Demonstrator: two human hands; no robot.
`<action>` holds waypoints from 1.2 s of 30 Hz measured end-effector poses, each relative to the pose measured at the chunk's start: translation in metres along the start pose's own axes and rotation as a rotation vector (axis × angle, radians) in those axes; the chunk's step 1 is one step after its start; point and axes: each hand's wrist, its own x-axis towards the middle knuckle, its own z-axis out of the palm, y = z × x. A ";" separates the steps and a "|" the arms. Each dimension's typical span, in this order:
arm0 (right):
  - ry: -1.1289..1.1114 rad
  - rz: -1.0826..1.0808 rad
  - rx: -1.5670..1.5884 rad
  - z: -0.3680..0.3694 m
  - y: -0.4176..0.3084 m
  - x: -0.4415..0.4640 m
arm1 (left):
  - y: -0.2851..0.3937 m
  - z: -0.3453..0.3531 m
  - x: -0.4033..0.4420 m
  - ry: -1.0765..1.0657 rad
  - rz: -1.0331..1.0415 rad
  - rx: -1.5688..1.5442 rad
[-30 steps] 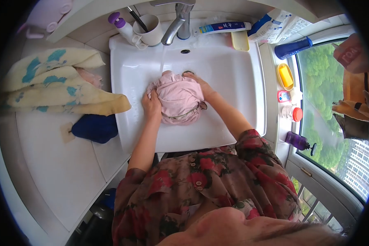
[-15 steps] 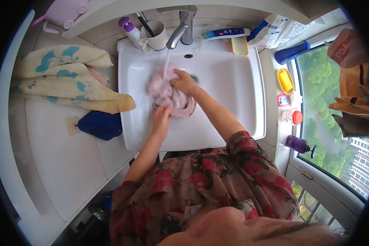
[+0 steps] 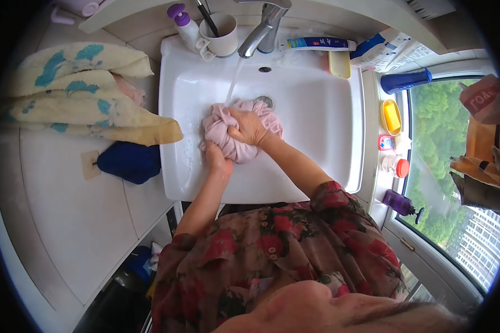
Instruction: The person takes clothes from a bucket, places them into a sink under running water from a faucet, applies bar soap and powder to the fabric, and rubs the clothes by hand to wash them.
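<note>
- Pink cloth, wet-looking and bunched into folds, lies in the left half of the white washbasin, below the faucet.
- Right hand: fingers curled tightly into the top of the bundle, grasping a fold.
- Left hand: at the near edge of the bundle, grasping it from that side; some of its fingertips are hidden by the folds.
- Chrome faucet: a thin stream of water falls from its spout to the far edge of the bundle.
- Metal drain: just beyond the bundle, partly uncovered.
- Back rim, left to right: a white pump bottle with a purple top, a pale mug with a dark-handled stick in it, a blue-and-white toothpaste tube, and a pale yellow soap dish.
- Left of the basin: a cream towel with teal patterns, and a navy cloth bundle near it.
- Right ledge: a yellow soap bar in its dish, and a red-lidded jar.
</note>
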 end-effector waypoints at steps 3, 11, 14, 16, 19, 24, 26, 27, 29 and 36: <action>-0.033 0.129 -0.126 -0.020 0.006 0.013 | -0.001 0.005 0.009 0.039 0.161 0.130; 0.169 0.101 -0.002 -0.065 0.005 0.025 | 0.038 0.040 -0.023 -0.142 0.673 0.549; 0.091 0.303 0.340 -0.107 -0.018 0.003 | 0.053 0.046 -0.032 -0.330 0.778 0.645; 0.017 0.251 0.638 -0.125 -0.018 -0.012 | 0.063 0.050 -0.043 -0.438 1.210 1.078; -0.095 0.119 0.283 -0.118 -0.016 -0.048 | 0.054 0.033 -0.057 -0.522 1.260 1.264; -0.536 0.220 0.080 -0.125 -0.003 -0.084 | 0.036 -0.009 -0.067 -0.686 0.951 1.704; -0.406 0.573 0.183 -0.134 0.010 -0.078 | 0.032 -0.014 -0.065 -0.694 0.901 1.732; -0.401 0.575 0.184 -0.133 0.013 -0.074 | 0.032 -0.012 -0.065 -0.692 0.892 1.726; -0.187 0.436 0.055 -0.118 0.014 -0.056 | 0.030 -0.009 -0.067 -0.695 0.889 1.719; -0.263 0.221 0.035 -0.020 0.011 -0.043 | 0.035 -0.004 -0.093 -0.576 0.830 1.787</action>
